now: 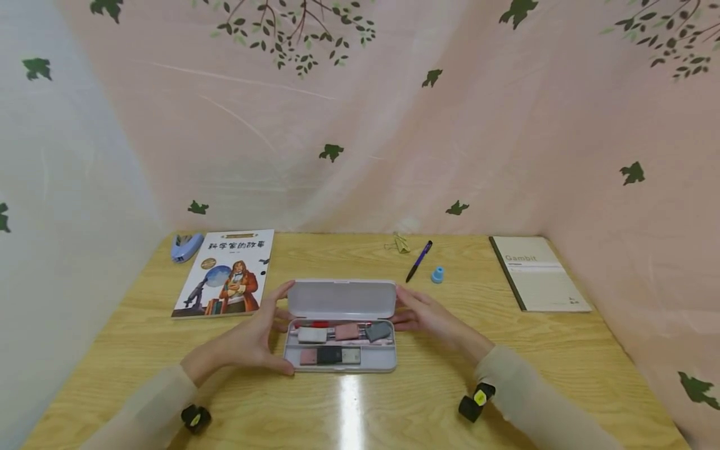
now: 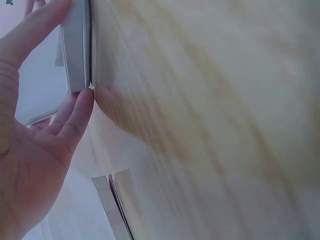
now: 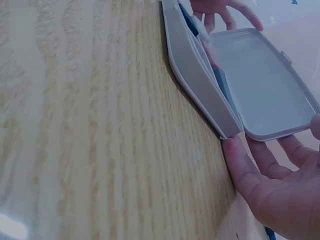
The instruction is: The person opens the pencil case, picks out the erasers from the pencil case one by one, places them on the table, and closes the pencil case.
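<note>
A pale grey pencil case (image 1: 379,361) lies on the table with its lid (image 1: 342,299) raised. Pens and a white, a pink and a dark grey block (image 1: 378,331) fill the rear compartment. Pink, black and whitish small blocks (image 1: 329,356) sit in a row in the front one. My left hand (image 1: 253,340) grips the case's left end, thumb at the front corner and fingers up by the lid. On the other side, my right hand (image 1: 430,315) holds the lid's right edge; in the right wrist view its fingers (image 3: 265,160) reach behind the lid and touch the case's corner.
Left at the back are a picture-cover book (image 1: 225,275) and a blue stapler-like object (image 1: 186,247). Behind the case to the right lie a yellowish binder clip (image 1: 402,244), a pen (image 1: 419,261) and a small blue cone-shaped piece (image 1: 437,275). A notebook (image 1: 539,275) is far right.
</note>
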`<act>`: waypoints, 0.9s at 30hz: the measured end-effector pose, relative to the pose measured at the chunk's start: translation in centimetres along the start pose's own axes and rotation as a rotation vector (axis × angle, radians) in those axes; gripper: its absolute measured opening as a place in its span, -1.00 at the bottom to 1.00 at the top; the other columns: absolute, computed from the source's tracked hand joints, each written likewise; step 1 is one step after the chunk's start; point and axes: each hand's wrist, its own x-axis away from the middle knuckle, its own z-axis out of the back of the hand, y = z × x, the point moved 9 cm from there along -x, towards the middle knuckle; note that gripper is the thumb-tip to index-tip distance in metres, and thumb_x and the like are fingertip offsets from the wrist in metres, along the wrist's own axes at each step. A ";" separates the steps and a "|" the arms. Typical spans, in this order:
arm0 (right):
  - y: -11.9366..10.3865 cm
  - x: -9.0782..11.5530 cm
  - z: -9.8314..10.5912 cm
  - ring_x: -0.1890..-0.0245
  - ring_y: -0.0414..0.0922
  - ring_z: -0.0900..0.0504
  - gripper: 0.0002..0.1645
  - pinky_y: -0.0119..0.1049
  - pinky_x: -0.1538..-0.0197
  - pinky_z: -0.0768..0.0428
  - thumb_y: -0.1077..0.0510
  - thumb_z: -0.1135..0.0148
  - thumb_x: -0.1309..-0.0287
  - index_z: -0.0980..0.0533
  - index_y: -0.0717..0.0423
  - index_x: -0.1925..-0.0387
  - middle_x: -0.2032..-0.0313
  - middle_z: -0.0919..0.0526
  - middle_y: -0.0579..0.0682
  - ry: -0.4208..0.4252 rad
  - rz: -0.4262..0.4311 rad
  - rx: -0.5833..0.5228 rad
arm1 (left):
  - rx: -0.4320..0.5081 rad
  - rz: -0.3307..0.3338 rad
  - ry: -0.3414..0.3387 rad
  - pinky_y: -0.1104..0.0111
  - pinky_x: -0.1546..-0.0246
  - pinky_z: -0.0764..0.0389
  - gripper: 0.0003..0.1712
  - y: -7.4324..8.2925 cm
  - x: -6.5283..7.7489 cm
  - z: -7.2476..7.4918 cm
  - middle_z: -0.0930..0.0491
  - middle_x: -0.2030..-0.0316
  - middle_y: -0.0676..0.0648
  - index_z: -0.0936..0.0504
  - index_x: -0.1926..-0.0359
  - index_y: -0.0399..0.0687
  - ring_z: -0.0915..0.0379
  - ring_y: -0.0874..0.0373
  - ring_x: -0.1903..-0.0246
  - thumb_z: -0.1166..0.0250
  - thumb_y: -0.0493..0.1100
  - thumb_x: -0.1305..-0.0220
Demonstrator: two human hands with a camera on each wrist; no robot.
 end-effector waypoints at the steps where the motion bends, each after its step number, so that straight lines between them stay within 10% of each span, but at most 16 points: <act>1: 0.1 0.0 0.0 -0.15 0.10 -0.59 -0.12 -0.07 -0.20 -0.58 -0.33 0.23 -0.55 -0.19 0.30 -0.49 -0.28 -0.45 0.30 0.007 -0.001 0.003 | -0.006 0.008 -0.001 0.08 -0.09 -0.62 0.67 -0.1 -0.1 0.0 -0.17 -0.34 -0.36 0.41 -0.60 0.19 -0.49 -0.16 -0.16 -0.74 0.02 0.19; 15: -0.4 0.3 0.9 -0.12 0.13 -0.61 -0.25 -0.05 -0.11 -0.64 -0.23 0.10 -0.56 -0.24 0.25 -0.44 -0.26 -0.46 0.27 0.083 0.028 0.072 | -0.044 0.051 0.007 0.12 -0.03 -0.66 0.67 -0.5 -0.2 0.4 -0.05 -0.41 -0.31 0.39 -0.61 0.28 -0.53 -0.08 -0.09 -0.74 0.08 0.21; 20: -3.6 1.7 1.7 0.08 0.12 -0.66 -0.56 -0.09 0.11 -0.72 0.07 -0.21 -0.45 -0.44 0.23 -0.20 -0.03 -0.52 0.17 0.226 0.250 0.350 | -0.054 0.052 0.014 0.18 -0.02 -0.66 0.69 -0.4 -0.3 0.4 -0.04 -0.43 -0.28 0.38 -0.62 0.24 -0.55 -0.03 -0.07 -0.74 0.08 0.24; 27: -4.9 3.2 -1.7 0.20 -0.08 -0.66 -0.71 -0.30 0.22 -0.71 0.30 -0.40 -0.24 -0.63 0.23 0.00 0.08 -0.66 0.09 0.089 0.502 0.714 | -0.077 0.099 0.014 0.25 0.00 -0.66 0.73 -0.5 -0.4 0.5 -0.07 -0.43 -0.17 0.40 -0.62 0.23 -0.55 0.07 -0.03 -0.76 0.09 0.28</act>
